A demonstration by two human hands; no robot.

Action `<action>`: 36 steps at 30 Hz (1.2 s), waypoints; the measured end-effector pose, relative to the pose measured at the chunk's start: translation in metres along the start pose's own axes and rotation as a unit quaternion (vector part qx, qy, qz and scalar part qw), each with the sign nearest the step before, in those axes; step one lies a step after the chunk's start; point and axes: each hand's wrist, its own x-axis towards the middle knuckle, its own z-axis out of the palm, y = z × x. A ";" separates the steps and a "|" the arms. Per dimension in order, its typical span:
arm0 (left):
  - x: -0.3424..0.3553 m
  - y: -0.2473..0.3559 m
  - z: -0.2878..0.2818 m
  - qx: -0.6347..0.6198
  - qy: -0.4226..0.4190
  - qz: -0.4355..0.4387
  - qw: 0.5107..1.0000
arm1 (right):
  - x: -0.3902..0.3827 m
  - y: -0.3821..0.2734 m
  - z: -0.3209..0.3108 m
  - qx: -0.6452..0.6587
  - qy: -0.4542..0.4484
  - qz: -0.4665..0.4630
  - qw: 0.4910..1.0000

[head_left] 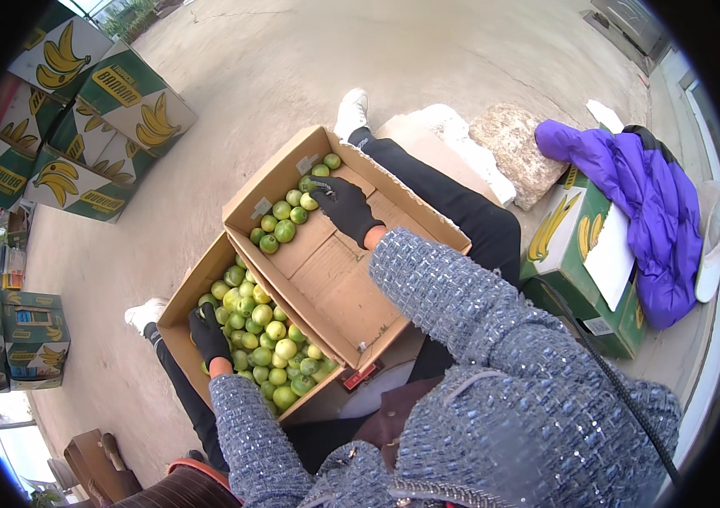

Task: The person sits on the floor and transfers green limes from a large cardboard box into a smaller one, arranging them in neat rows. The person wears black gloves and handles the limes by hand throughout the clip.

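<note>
Two open cardboard boxes stand side by side between my legs. The left box (175, 315) is filled with small round green-yellow fruits (262, 315). My left hand (207, 335), in a black glove, reaches over its left side with fingers stretched out onto the fruits. In the right box (334, 279), several of the same fruits (285, 229) lie in rows along the far left wall. My right hand (343, 206), also black-gloved, is at these rows, its fingers bent and closed at a green fruit (306, 183). The glove hides part of that grip.
Green and white banana boxes (110, 127) are stacked at the far left, with more boxes (34, 334) below them. On the right, a purple jacket (631, 212) hangs over another banana box (576, 254). A rough stone (516, 148) lies beyond my right leg.
</note>
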 end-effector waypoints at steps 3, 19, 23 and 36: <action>-0.018 0.064 0.007 -0.254 0.006 0.037 0.967 | -0.021 -0.040 0.001 0.238 -0.206 -0.050 0.948; -0.081 0.187 0.095 0.014 -0.075 0.132 0.988 | 0.026 0.045 0.013 -0.136 0.115 0.072 0.981; -0.080 0.182 0.097 0.036 -0.059 0.153 0.986 | 0.029 0.062 0.022 -0.175 0.074 0.064 0.980; -0.077 0.179 0.099 -0.065 -0.010 0.144 0.987 | 0.009 0.010 0.010 -0.053 0.040 -0.037 0.997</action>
